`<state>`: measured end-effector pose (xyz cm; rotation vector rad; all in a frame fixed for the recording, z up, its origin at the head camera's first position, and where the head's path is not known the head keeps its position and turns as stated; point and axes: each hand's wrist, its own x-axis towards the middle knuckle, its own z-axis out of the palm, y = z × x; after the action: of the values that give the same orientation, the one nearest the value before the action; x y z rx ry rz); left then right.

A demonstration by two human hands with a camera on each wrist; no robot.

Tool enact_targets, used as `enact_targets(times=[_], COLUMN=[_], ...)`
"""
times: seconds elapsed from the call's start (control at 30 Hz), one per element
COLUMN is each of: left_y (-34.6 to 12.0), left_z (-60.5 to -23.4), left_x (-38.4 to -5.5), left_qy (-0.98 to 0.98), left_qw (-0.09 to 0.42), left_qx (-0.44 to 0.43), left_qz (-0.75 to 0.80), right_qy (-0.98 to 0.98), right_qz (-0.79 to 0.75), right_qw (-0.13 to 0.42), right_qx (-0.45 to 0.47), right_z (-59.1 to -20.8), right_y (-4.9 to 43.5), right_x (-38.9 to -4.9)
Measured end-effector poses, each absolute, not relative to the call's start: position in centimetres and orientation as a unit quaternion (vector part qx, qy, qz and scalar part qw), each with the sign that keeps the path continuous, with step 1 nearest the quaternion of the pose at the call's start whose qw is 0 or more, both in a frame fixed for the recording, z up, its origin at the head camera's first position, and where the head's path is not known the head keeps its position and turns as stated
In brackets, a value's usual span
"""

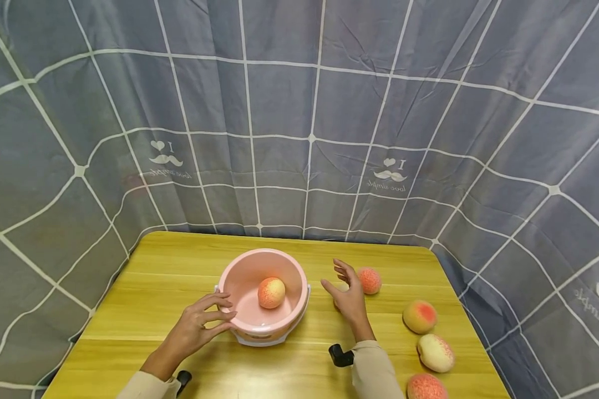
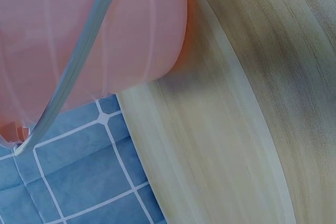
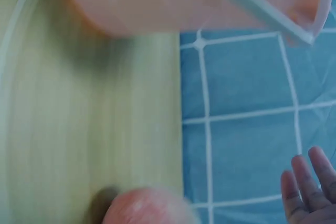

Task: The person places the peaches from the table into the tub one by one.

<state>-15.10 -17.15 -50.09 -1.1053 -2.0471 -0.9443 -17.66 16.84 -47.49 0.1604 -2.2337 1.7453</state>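
Observation:
A pink bucket with a pale handle stands upright on the table, and one red-yellow peach lies inside it. At the bucket's left rim is my left hand, its fingertips touching the edge with fingers loosely extended; the left wrist view does not show this hand. My right hand hovers to the right of the bucket, thumb and fingers spread, holding nothing. Just beyond it sits a red peach, also seen as a blurred peach in the right wrist view.
Down the table's right side lie a yellow peach with a red patch, a pale peach and a red peach cut off by the frame. A grey checked curtain hangs behind the wooden table.

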Motion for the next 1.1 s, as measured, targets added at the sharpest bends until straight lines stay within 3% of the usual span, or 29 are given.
enact_targets(times=[0.27,0.6,1.1], left_y=[-17.1,-17.1,-17.1], left_z=[-50.0,-50.2,-50.3], left_x=[-15.0,-15.1,-15.1], left_qy=[-0.775,-0.773,-0.77], left_qw=[0.307,0.31,0.312], left_qx=[-0.419,-0.419,-0.422], left_qz=[-0.36,-0.361,-0.364], right_qy=[-0.789,-0.784,-0.794], right_qz=[0.596,0.602,0.59], right_qw=[0.148,0.152,0.142], right_qx=[0.035,0.011,-0.04], right_z=[-48.9,-54.2,-56.9], right_y=[18.9,21.8,23.0], right_x=[-17.6,-19.0,-18.8])
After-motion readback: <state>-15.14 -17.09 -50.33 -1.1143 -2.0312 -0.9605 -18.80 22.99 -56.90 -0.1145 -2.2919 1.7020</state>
